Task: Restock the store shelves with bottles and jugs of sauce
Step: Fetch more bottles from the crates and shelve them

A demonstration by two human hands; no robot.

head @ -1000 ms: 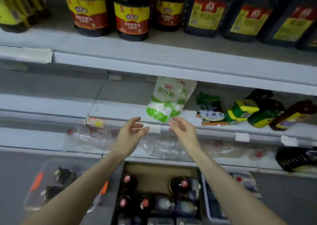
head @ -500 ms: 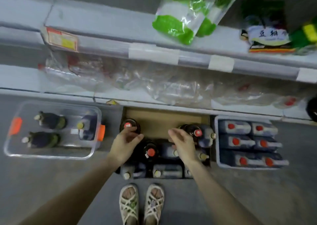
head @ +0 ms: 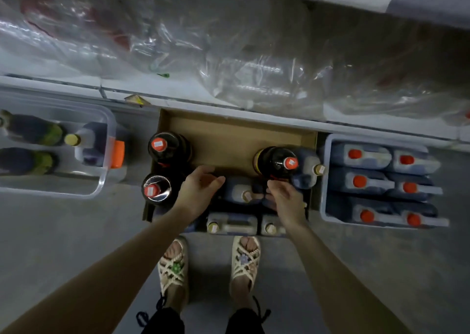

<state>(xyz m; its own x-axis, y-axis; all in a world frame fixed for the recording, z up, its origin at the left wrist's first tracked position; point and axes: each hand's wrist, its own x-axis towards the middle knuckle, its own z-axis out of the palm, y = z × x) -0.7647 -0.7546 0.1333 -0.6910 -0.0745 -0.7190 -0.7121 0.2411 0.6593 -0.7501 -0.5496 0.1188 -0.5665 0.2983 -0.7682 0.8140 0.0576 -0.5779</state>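
Your left hand and right hand hovered loosely open, holding nothing, flanking an upright jug in the cardboard box's near half, both about equally close.

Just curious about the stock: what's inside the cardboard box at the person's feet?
In the cardboard box, three red-capped dark bottles stand upright beside several pale-capped jugs; bare floor shows at its back. The left grip and right grip hide whatever lies beneath them.
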